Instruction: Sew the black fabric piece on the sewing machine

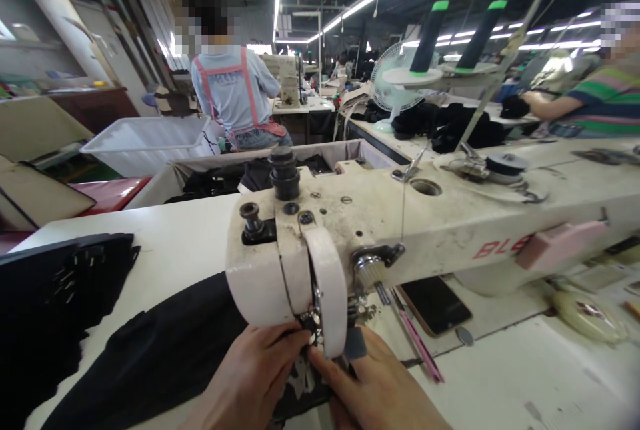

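Observation:
A white sewing machine [280, 243] stands before me, its head over the white table. Under its needle area lies black fabric [185, 330], stretching from the left side to the presser foot. My left hand [255, 370] is closed at the fabric's edge, fingertips just left of the foot. On the near right side, my right hand [380, 383] has its fingers bent over the same cloth, a fingertip close to the foot. The machine head and a small grey piece [355, 343] hide part of my right fingers. The needle tip cannot be made out.
A stack of black cut pieces [60, 303] lies at left. Right of the needle are a phone [435, 303] and pink tweezers [420, 347]. Behind stand a cloth-filled bin [360, 150], a white tub [145, 140], a fan [397, 80] and two co-workers.

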Motion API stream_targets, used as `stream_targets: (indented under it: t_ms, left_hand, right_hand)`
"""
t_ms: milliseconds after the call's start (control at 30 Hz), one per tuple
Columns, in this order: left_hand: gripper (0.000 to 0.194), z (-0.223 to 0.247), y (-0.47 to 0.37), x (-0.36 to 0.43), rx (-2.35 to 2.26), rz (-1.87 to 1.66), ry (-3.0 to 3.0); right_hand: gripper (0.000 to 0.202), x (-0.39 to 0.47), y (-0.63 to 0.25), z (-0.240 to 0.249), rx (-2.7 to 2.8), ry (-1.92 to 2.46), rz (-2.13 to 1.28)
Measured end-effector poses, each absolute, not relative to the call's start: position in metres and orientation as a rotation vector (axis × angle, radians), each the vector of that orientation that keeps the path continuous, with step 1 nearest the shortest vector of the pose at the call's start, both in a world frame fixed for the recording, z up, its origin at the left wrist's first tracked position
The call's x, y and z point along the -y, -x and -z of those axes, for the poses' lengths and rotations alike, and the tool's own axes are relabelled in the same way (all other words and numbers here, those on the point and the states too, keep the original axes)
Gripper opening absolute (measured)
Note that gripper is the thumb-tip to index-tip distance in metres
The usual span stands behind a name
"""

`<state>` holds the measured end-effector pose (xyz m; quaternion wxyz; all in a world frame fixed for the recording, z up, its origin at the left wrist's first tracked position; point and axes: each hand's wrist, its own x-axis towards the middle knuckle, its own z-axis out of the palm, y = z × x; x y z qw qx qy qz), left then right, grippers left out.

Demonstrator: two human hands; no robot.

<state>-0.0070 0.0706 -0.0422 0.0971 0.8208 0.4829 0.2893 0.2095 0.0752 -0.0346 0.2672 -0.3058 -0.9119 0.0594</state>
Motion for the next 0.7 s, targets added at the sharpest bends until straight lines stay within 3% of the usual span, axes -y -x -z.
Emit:
stream_targets:
  t_ms: [300, 700]
  left_hand:
    - [0.020, 0.026, 0.004, -0.080, -1.252, -0.930, -2.517]
    - [0.020, 0.040, 0.003, -0.078, -1.205, -0.995, -2.542]
  right_hand:
    - [0.029, -0.075, -0.207, 0.038, 2.409, 0.807, -0.123]
    - [0.050, -0.073, -0.205, 0.037, 2.422, 0.809, -0.179]
